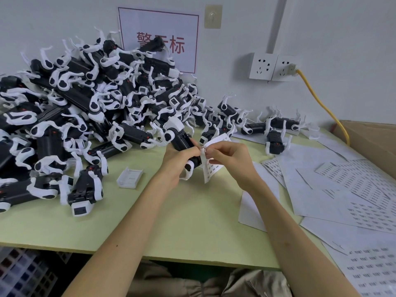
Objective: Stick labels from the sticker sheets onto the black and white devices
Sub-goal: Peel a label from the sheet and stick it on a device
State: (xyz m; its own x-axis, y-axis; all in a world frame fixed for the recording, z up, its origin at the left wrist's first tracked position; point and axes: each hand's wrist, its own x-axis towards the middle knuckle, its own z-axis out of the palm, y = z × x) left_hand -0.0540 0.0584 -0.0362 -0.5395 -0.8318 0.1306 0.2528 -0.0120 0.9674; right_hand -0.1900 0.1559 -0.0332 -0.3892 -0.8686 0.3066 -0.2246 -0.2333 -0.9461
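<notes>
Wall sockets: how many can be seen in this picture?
2, side by side on the wall at the right: the left socket is free, the right socket has the yellow cable plugged in. None seems hidden.

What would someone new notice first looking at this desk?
The big heap of black and white devices piled on the left of the table, up against the wall. Next, mid-table, the left hand grips one device while the right hand pinches a small sticker sheet beside it. More sticker sheets lie spread along the right.
</notes>
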